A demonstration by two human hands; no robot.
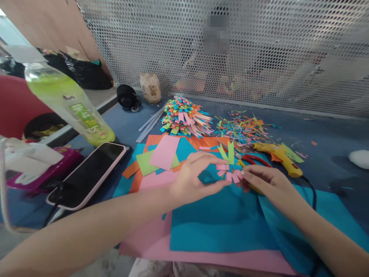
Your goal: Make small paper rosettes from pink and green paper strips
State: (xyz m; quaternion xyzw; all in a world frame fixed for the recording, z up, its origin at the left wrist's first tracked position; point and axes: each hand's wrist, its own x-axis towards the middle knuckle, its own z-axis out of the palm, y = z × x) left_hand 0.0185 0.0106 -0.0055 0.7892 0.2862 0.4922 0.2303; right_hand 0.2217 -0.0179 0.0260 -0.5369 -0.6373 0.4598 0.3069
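My left hand and my right hand meet over a blue paper sheet. Between their pinched fingertips is a small paper flower piece made of pink loops, with green strips standing up from it. Both hands have fingers closed on this piece. A yellow glue gun lies just beyond my right hand, and red-handled scissors lie beside it. A finished multicoloured paper flower sits farther back.
Loose pink, green, orange and blue paper sheets lie left of my hands. A phone rests at the left, next to a tilted bottle of green liquid. Paper scraps are scattered behind. A perforated metal screen closes the back.
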